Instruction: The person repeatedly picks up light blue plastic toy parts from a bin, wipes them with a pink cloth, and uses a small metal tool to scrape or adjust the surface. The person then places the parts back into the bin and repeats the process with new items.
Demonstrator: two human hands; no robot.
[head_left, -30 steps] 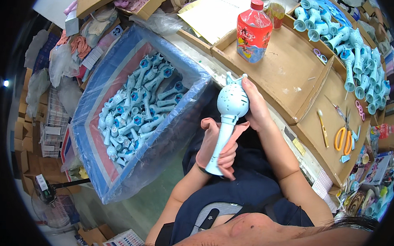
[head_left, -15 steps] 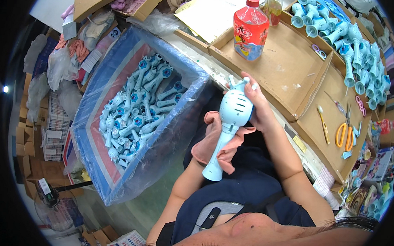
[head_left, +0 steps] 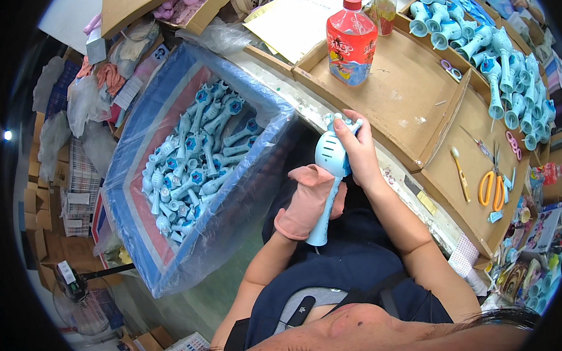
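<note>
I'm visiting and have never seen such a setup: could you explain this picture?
No robot here: these are two human hands, seen from above by a wide fisheye camera worn on the head. The left hand, in a pink cloth glove, wraps a pale-blue plastic wand-shaped piece; the right hand holds its rounded, slotted end. On the table, shallow brown cardboard trays hold a red plastic bottle and orange-handled scissors. To the left, a blue-and-red striped container holds many pale-blue plastic pieces.
</note>
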